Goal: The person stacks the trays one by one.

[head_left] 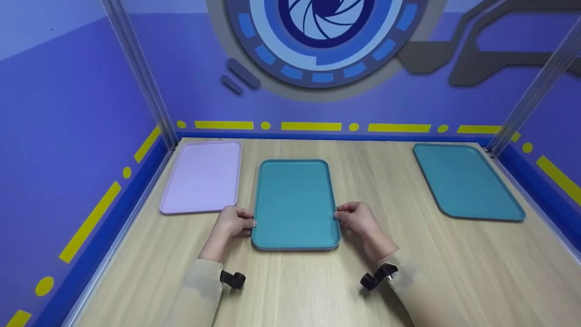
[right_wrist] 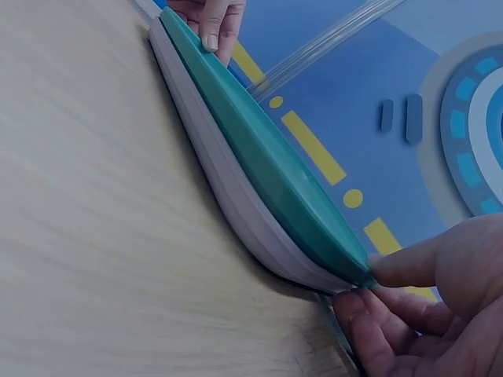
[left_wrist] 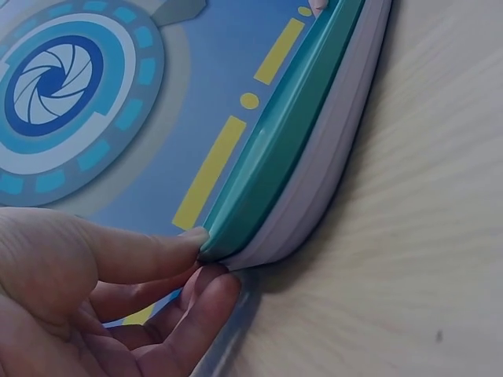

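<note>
A teal tray [head_left: 295,204] lies on top of a stack in the middle of the table, its long sides running away from me. Beneath it, in both wrist views, shows the pale lilac edge of a lower tray [left_wrist: 318,184]. My left hand [head_left: 230,222] pinches the teal tray's left rim, thumb on the edge and fingers curled below. At the opposite rim, my right hand [head_left: 357,217] holds it the same way. In the right wrist view the teal rim [right_wrist: 267,165] sits directly over the lilac one. The fingertips under the rims are partly hidden.
A lilac tray [head_left: 204,177] lies at the back left of the wooden table [head_left: 290,290], close to my left hand. Another teal tray [head_left: 470,181] lies at the back right. Blue-purple walls [head_left: 195,100] with metal corner posts [head_left: 140,68] enclose the back and sides.
</note>
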Demonstrator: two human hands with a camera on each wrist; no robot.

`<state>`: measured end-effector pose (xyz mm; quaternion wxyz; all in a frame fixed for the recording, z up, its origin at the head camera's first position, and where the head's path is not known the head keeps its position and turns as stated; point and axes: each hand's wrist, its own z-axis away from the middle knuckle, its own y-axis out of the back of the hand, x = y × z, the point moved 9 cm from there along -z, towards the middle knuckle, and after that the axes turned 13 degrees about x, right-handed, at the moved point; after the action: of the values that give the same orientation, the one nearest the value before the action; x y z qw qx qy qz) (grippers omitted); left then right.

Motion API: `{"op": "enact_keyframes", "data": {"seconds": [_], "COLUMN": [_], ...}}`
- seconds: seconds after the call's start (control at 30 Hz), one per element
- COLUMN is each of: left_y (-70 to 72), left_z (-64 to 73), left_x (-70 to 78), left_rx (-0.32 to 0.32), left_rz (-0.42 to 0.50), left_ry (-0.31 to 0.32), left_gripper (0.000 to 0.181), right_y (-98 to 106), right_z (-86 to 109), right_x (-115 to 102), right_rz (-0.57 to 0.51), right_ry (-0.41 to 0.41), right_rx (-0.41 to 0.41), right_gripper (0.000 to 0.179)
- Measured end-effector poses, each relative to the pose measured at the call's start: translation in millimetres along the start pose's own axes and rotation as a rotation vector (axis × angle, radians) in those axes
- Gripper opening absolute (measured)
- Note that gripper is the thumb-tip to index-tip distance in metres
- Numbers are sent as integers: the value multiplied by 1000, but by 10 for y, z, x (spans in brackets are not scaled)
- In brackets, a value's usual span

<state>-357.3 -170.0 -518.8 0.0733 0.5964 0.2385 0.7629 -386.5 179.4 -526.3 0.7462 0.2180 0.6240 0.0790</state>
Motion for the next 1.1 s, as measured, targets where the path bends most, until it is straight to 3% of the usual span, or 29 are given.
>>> {"op": "enact_keyframes", "data": {"seconds": [0.13,0.23,0.33,0.43,0.6,0.67,0.93,1.1], "left_y": [30,131,322,608,1165,1340,1773,1831], "left_z": [-19,-62,-128,-208,-339,-376,-457,-506], "left_x": [-14,-33,-59,-70,-69,-106,-467,-610], "left_rx": [-15,-4,34,121,358,436,643,625], "left_rz": [17,71,140,182,91,61,36,-12], "left_ry": [27,57,80,64,-57,-77,54,99], "left_gripper": [29,29,30,33,37,40,49,55], "right_y": [16,25,-21,-149,-526,-712,-1468,-1818], "right_z": [-18,-29,-30,-11,97,164,400,515], "right_x": [-122,-234,-367,-522,-770,-866,-1185,-1325], "right_rz": [-16,-30,-40,-101,-250,-292,-333,-381], "right_ry": [35,44,62,81,65,52,28,-22], "right_rx": [40,74,87,69,-37,-94,-310,-403], "right_gripper": [32,37,36,34,35,37,45,51]}}
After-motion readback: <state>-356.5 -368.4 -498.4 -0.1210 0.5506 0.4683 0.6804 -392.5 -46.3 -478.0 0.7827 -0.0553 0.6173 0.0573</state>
